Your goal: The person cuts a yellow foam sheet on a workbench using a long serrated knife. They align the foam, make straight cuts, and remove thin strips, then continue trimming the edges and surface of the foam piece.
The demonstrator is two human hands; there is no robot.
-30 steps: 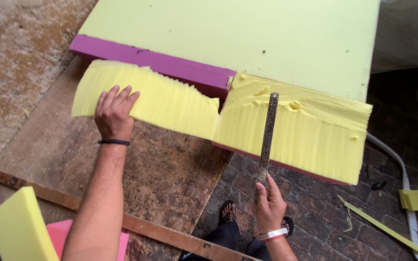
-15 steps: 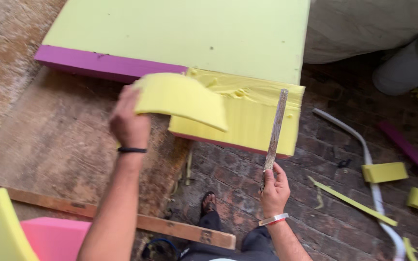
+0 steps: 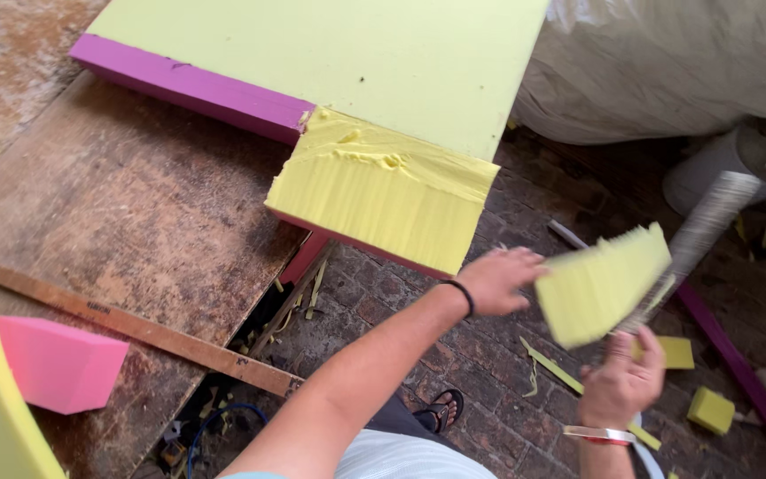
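Left hand (image 3: 505,279) is out over the brick floor (image 3: 454,355), fingers open, touching the near edge of the cut yellow foam piece (image 3: 603,284); can't tell if it's actually gripped. Right hand (image 3: 622,381) is just below, fist closed on the long serrated knife (image 3: 698,239), blade angled up behind the piece. Big yellow foam slab (image 3: 374,62) sits on the workbench (image 3: 117,204), well apart.

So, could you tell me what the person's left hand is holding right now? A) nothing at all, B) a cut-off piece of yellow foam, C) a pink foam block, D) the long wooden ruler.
B: the left hand grips a cut-off piece of yellow foam out over the brick floor, while the pink foam block and wooden ruler lie untouched on the worktable.
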